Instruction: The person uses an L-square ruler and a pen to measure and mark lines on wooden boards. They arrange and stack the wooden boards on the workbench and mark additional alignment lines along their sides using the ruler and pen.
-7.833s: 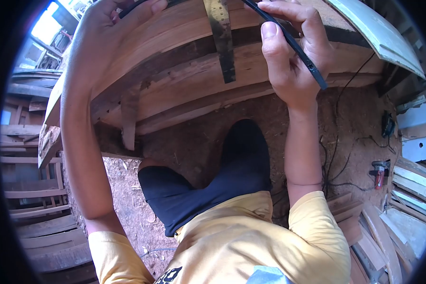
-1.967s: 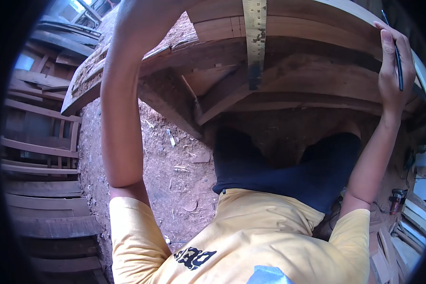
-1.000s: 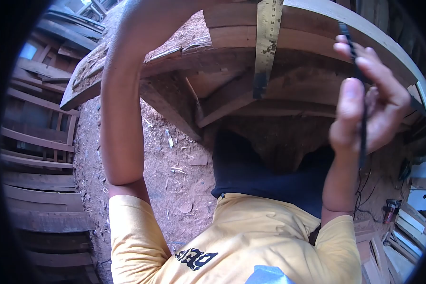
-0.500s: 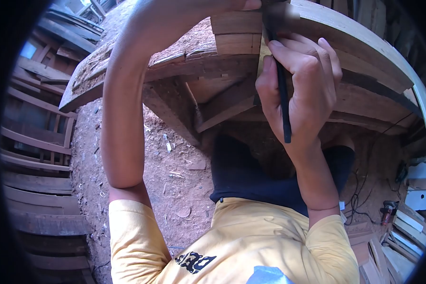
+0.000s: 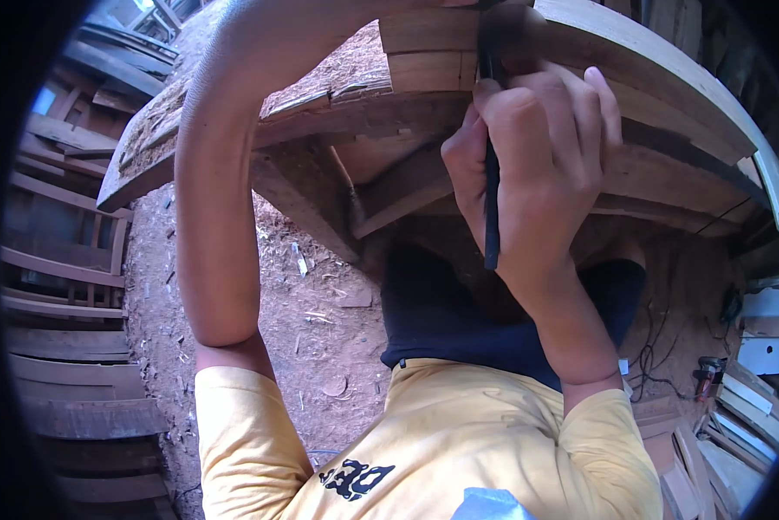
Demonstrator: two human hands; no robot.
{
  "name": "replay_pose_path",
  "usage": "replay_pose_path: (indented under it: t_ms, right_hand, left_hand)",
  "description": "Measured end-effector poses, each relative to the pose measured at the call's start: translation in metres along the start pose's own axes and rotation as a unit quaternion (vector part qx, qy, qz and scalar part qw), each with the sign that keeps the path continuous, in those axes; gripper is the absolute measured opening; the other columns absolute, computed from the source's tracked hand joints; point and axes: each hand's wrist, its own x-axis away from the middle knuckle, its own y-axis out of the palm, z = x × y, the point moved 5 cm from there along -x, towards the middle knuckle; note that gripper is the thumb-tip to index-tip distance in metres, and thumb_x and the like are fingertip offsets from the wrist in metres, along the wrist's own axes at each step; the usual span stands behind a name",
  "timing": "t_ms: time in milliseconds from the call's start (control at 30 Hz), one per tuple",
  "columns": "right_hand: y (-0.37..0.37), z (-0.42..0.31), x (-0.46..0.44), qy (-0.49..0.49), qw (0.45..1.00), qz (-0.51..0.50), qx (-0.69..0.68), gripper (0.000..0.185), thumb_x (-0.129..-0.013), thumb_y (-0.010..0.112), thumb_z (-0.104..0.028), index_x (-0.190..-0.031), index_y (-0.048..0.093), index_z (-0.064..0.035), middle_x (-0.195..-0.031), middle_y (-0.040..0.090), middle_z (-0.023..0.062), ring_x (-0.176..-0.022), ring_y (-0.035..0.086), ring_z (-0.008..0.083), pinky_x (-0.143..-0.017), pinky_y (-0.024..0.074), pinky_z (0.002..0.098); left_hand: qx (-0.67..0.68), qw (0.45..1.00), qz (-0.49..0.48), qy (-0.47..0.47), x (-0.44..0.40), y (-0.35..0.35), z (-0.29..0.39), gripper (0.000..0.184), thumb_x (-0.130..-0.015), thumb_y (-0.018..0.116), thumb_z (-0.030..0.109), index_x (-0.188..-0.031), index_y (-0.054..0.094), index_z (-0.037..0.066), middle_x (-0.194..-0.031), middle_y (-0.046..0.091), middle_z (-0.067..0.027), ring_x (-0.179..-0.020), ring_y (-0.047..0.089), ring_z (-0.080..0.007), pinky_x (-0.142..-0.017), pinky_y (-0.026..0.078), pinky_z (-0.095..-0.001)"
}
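Observation:
My right hand (image 5: pixel 537 147) is closed around a dark pencil (image 5: pixel 492 204), with the butt pointing down towards me. Its upper end is lost beside a blurred dark shape (image 5: pixel 509 35) that I cannot make out. Pale wooden boards (image 5: pixel 428 69) lie just left of the pencil's upper end, on the wooden workbench (image 5: pixel 363 113). My left arm reaches up over the bench's left side. Only a sliver of my left hand (image 5: pixel 454 3) shows at the top edge, its fingers out of frame.
A long curved-looking plank (image 5: pixel 658 78) runs along the right of the bench. Wooden frames (image 5: pixel 69 277) are stacked at the left. Cables (image 5: pixel 654 364), a power tool (image 5: pixel 710 377) and board offcuts (image 5: pixel 749 407) lie at the lower right on the dirt floor (image 5: pixel 320 347).
My right hand has shifted slightly left and turned, bringing the pencil more upright. The view has moved a little; my left arm stays over the bench.

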Motion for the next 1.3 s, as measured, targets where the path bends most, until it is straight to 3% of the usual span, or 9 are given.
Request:
replay_pose_path:
  t_ms: [200, 300, 400, 533, 667, 933, 1067, 1133, 1300]
  right_hand:
    - [-0.002, -0.004, 0.001, 0.029, 0.999, -0.040, -0.014, 0.014, -0.082, 0.069, -0.010, -0.096, 0.064, -0.0090, -0.088, 0.062, 0.0090, -0.094, 0.063, 0.0338, -0.111, 0.0393, 0.0538]
    - [-0.004, 0.001, 0.003, 0.053, 0.997, -0.048, -0.021, 0.012, -0.085, 0.067, -0.009, -0.097, 0.064, -0.0068, -0.086, 0.063, 0.0087, -0.096, 0.068, 0.0330, -0.115, 0.0351, 0.0538]
    - [-0.009, 0.009, 0.012, 0.049, 0.992, -0.009, -0.117, 0.013, -0.093, 0.059, -0.006, -0.106, 0.059, -0.0028, -0.084, 0.068, 0.0077, -0.109, 0.073, 0.0348, -0.122, 0.0246, 0.0524]
    - [-0.012, 0.014, 0.015, 0.051, 0.991, -0.012, -0.126, 0.015, -0.094, 0.059, -0.005, -0.108, 0.055, -0.0038, -0.085, 0.069, 0.0091, -0.111, 0.072, 0.0387, -0.123, 0.0219, 0.0542]
    - [-0.011, 0.014, 0.015, 0.049, 0.991, -0.011, -0.123, 0.015, -0.094, 0.059, -0.005, -0.108, 0.055, -0.0039, -0.085, 0.069, 0.0090, -0.111, 0.072, 0.0383, -0.122, 0.0223, 0.0542]
    - [-0.008, 0.010, 0.010, 0.035, 0.991, 0.000, -0.127, 0.016, -0.093, 0.061, -0.005, -0.108, 0.056, -0.0049, -0.088, 0.070, 0.0086, -0.111, 0.072, 0.0375, -0.122, 0.0237, 0.0540]
    - [0.001, 0.006, 0.005, 0.028, 0.992, 0.012, -0.122, 0.018, -0.091, 0.064, -0.006, -0.108, 0.059, -0.0062, -0.091, 0.072, 0.0082, -0.112, 0.072, 0.0352, -0.121, 0.0257, 0.0535]
    - [0.006, 0.004, 0.000, 0.014, 0.995, 0.027, -0.094, 0.019, -0.090, 0.066, -0.006, -0.109, 0.061, -0.0073, -0.094, 0.073, 0.0077, -0.113, 0.072, 0.0329, -0.120, 0.0272, 0.0531]
    - [0.009, 0.005, -0.004, 0.008, 0.998, 0.032, -0.058, 0.020, -0.089, 0.071, -0.006, -0.107, 0.066, -0.0100, -0.101, 0.074, 0.0061, -0.111, 0.070, 0.0296, -0.118, 0.0291, 0.0528]
  left_hand:
    - [0.040, 0.999, -0.011, 0.023, -0.001, 0.000, -0.003, 0.025, -0.088, 0.083, 0.013, -0.112, 0.080, 0.005, -0.101, 0.079, -0.0059, -0.093, 0.074, -0.0136, -0.091, 0.059, -0.0305]
    - [0.038, 0.999, -0.009, -0.006, -0.001, -0.001, 0.003, 0.025, -0.088, 0.083, 0.012, -0.112, 0.080, 0.004, -0.100, 0.078, -0.0057, -0.089, 0.073, -0.0124, -0.086, 0.059, -0.0279]
    - [0.048, 0.998, -0.024, -0.023, -0.002, -0.006, 0.000, 0.025, -0.089, 0.083, 0.012, -0.112, 0.079, 0.004, -0.098, 0.077, -0.0054, -0.086, 0.072, -0.0114, -0.081, 0.058, -0.0256]
    - [0.070, 0.995, -0.053, -0.045, -0.005, -0.007, -0.005, 0.027, -0.090, 0.083, 0.012, -0.115, 0.078, 0.004, -0.096, 0.076, -0.0049, -0.085, 0.071, -0.0109, -0.077, 0.058, -0.0235]
    - [0.104, 0.991, -0.063, 0.058, -0.010, -0.008, -0.020, 0.028, -0.090, 0.083, 0.013, -0.115, 0.078, 0.002, -0.097, 0.076, -0.0051, -0.085, 0.071, -0.0105, -0.077, 0.057, -0.0231]
    - [0.080, 0.994, -0.071, 0.010, -0.007, -0.012, -0.015, 0.028, -0.090, 0.083, 0.012, -0.115, 0.077, 0.000, -0.100, 0.077, -0.0070, -0.086, 0.072, -0.0108, -0.077, 0.058, -0.0232]
    - [0.112, 0.991, -0.061, 0.037, -0.006, -0.011, -0.012, 0.028, -0.090, 0.083, 0.012, -0.115, 0.077, 0.000, -0.100, 0.077, -0.0071, -0.087, 0.072, -0.0110, -0.077, 0.058, -0.0230]
    - [0.092, 0.992, -0.069, -0.053, -0.005, -0.013, -0.002, 0.028, -0.090, 0.083, 0.013, -0.115, 0.077, 0.000, -0.100, 0.078, -0.0071, -0.088, 0.073, -0.0111, -0.077, 0.058, -0.0232]
    - [0.099, 0.992, -0.071, -0.019, -0.007, -0.012, -0.018, 0.028, -0.090, 0.083, 0.013, -0.114, 0.077, 0.000, -0.099, 0.078, -0.0069, -0.086, 0.073, -0.0109, -0.077, 0.058, -0.0231]
